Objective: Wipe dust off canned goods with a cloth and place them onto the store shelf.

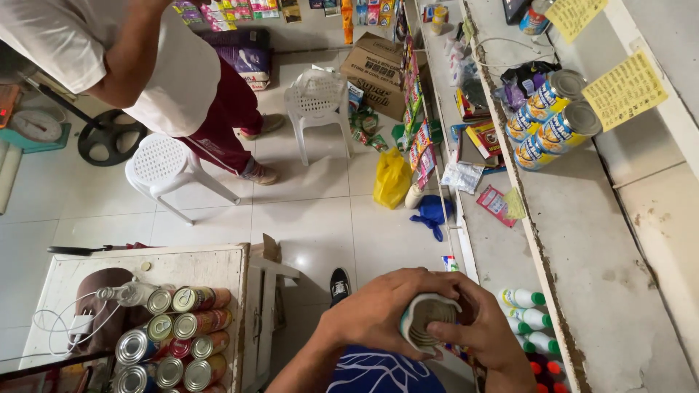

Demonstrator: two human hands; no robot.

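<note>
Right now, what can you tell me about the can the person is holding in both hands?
The can is a small metal cylinder with a ribbed silver end facing the camera and a pale label around its side. It lies tilted, end toward the viewer, held above the tiled floor near the shelves. The left hand wraps its side from the left; the right hand cups the other side, its fingers across the rim. Its label design is hidden.

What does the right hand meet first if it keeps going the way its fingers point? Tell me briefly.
The right hand points its fingers left, across the open end of the can it grips. Straight on, it would first meet the left hand wrapped round the can's other side, though depth is hard to judge.
</note>
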